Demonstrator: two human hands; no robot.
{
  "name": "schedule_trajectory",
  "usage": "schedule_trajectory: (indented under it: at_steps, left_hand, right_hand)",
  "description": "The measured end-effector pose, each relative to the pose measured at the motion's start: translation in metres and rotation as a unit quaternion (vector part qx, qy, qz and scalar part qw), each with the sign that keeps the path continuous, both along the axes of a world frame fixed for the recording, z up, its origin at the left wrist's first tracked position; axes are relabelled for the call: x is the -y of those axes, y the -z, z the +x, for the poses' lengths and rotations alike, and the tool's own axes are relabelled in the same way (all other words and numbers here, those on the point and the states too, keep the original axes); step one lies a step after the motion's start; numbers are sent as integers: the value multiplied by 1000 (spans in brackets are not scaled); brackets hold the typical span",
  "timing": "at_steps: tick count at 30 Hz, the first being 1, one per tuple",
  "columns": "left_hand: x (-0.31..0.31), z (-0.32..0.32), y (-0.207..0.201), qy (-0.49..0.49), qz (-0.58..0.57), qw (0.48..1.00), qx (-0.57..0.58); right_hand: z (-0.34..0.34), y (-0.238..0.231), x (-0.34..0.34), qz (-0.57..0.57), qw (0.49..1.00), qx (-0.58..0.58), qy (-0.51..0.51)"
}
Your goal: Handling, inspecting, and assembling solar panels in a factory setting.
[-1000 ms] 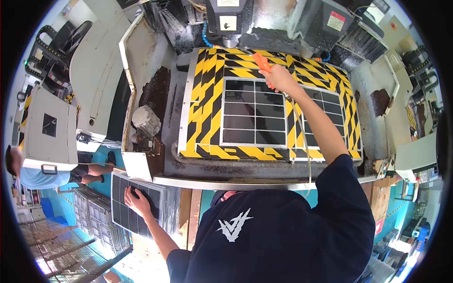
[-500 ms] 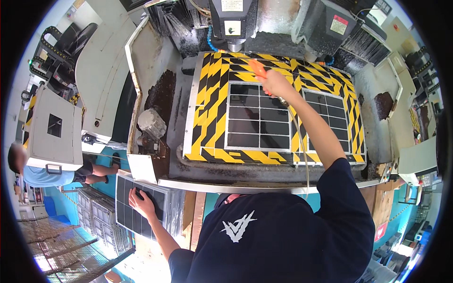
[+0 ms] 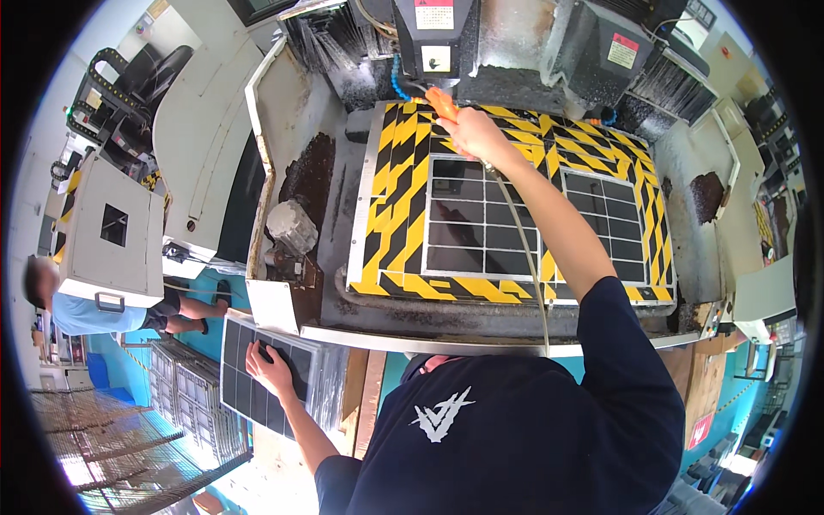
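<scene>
My right hand [image 3: 472, 130] reaches over the machine bed and grips an orange-tipped air nozzle [image 3: 443, 104] whose thin hose [image 3: 525, 249] trails back along my arm. The nozzle points at the far left corner of a yellow-and-black striped fixture plate [image 3: 396, 215]. Two dark gridded panels lie in the plate, the left panel [image 3: 481, 216] just under my wrist, the right panel [image 3: 611, 225] beyond my forearm. My left hand [image 3: 273, 369] rests flat with fingers spread on a stack of similar dark gridded panels [image 3: 245, 382] below the machine's front edge.
A grey spindle head [image 3: 433, 34] hangs over the plate's far edge. Brown chips [image 3: 305, 176] lie in the left trough. A white cabinet [image 3: 112, 236] stands at left, with another person in a light blue shirt [image 3: 81, 311] beside it. More stacked panels [image 3: 184, 399] sit at lower left.
My right hand has moved the nozzle left and farther back, from above the right panel to the plate's far left corner. The left hand has stayed on the panel stack.
</scene>
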State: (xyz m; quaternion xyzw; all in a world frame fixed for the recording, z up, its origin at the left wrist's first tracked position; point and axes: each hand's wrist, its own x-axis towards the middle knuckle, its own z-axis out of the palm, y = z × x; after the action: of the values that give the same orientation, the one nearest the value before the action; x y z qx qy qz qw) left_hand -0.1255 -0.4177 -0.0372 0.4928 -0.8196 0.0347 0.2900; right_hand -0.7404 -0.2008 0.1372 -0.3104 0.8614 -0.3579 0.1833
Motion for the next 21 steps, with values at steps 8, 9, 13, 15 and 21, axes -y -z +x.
schedule_trajectory:
  at_steps: [8, 9, 13, 15, 21]
  left_hand:
    - [-1, 2, 1, 4, 5, 1000, 6]
    - [0, 2, 1, 4, 6, 1000, 3]
    - [2, 2, 4, 6, 4, 1000, 7]
    - [2, 3, 5, 9, -3, 1000, 5]
    - [3, 3, 7, -5, -3, 1000, 13]
  right_hand:
    - [41, 12, -81, 145, 986, -19, -80]
    - [51, 21, -90, 195, 979, 6, -55]
    - [65, 49, -135, 208, 978, -11, 22]
    - [59, 55, -152, 190, 978, 13, 85]
    - [56, 64, -163, 116, 982, 99, 113]
